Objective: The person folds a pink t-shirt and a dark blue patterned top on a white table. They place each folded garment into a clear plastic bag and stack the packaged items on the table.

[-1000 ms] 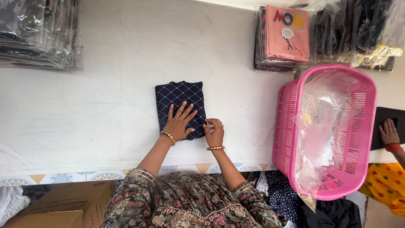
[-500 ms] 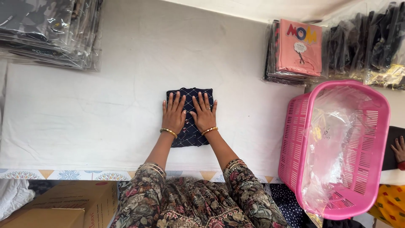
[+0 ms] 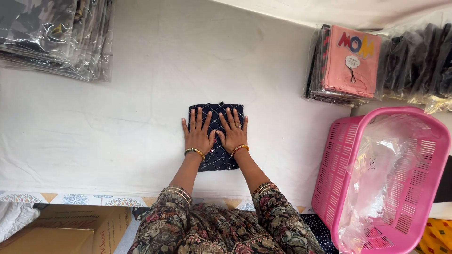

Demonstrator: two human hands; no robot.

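Both hands lie flat with fingers spread: the left hand and the right hand press side by side, gripping nothing, on a folded navy cloth with a thin white diamond-stitch pattern, which sits near the middle of the wrinkled white fabric-covered tabletop. Beaded bangles circle both wrists. To the right stands a pink slotted plastic basket lined with a crinkled clear plastic bag. Glossy stacks of bagged garments rest at the far left.
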